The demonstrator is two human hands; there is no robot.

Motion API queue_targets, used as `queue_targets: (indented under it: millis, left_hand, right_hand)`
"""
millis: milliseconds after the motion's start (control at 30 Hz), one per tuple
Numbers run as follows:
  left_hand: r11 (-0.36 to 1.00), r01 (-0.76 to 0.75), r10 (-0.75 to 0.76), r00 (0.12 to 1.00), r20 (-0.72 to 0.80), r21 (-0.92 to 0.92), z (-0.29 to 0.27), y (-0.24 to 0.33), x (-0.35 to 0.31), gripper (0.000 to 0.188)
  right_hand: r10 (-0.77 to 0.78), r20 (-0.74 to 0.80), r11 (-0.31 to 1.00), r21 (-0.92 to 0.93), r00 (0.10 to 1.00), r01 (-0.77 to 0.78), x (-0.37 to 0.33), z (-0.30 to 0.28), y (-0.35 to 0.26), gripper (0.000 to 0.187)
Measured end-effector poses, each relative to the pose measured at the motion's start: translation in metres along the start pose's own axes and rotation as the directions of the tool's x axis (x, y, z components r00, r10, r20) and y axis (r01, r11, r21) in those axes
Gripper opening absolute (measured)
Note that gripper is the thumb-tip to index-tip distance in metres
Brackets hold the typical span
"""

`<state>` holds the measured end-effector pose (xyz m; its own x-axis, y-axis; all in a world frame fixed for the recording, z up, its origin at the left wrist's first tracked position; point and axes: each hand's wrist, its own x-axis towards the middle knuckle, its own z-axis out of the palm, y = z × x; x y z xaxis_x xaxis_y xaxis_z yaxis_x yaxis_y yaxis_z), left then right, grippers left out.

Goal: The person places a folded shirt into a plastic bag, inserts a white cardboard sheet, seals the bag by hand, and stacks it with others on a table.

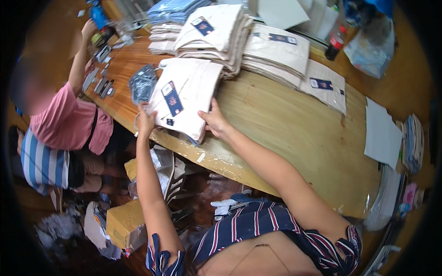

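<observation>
A folded cream garment (pixel 193 80) lies near the front edge of the wooden table (pixel 294 133), with a navy hang tag (pixel 172 99) on its front. My left hand (pixel 146 121) grips its lower left corner, thumb on top. At the lower right edge, my right hand (pixel 214 119) holds it with the thumb above and some fingers hidden by the cloth. Just left of the garment sits a dark bundle in clear plastic (pixel 142 83).
Behind stand a tall stack of cream garments (pixel 212 27), a lower stack (pixel 276 43) and blue garments (pixel 171 10). A dark drink bottle (pixel 335 43) is at the back. A person in a pink shirt (pixel 62 119) works at left. Cardboard boxes (pixel 123 223) sit below.
</observation>
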<state>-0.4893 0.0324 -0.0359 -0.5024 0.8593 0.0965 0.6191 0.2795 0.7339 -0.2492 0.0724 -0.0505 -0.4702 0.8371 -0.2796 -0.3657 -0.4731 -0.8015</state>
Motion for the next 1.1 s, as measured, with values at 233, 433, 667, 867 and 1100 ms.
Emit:
queue_targets:
  millis: [233,433,667,867,1100]
  left_hand:
    - [0.911,-0.411,0.402,0.88,-0.255,0.017,0.03,0.048,-0.1,0.034]
    - [0.964,-0.188,0.218,0.964,0.152,-0.187,0.146,0.107,-0.257,0.029]
    - [0.772,-0.587,0.386,0.738,0.554,0.244,0.155,0.162,-0.31,0.043]
    - [0.473,-0.881,0.767,0.399,0.503,-0.023,0.211,0.223,-0.284,0.055]
    - [0.289,-0.957,0.752,0.224,0.62,-0.004,0.268,0.215,-0.28,0.052]
  right_hand:
    - [-0.277,0.138,0.93,-0.211,0.951,0.301,-0.081,-0.058,-0.057,0.049]
    - [-0.207,-0.135,0.905,-0.402,0.969,0.138,-0.235,-0.198,-0.064,0.052]
    - [-0.11,-0.556,0.796,-0.546,0.824,-0.262,-0.307,-0.297,-0.054,0.053]
    - [-0.665,-0.514,0.625,-0.78,0.542,0.027,-0.213,-0.341,-0.075,0.064]
    - [-0.383,-0.479,0.923,-0.176,0.79,0.341,-0.183,-0.353,-0.067,0.078]
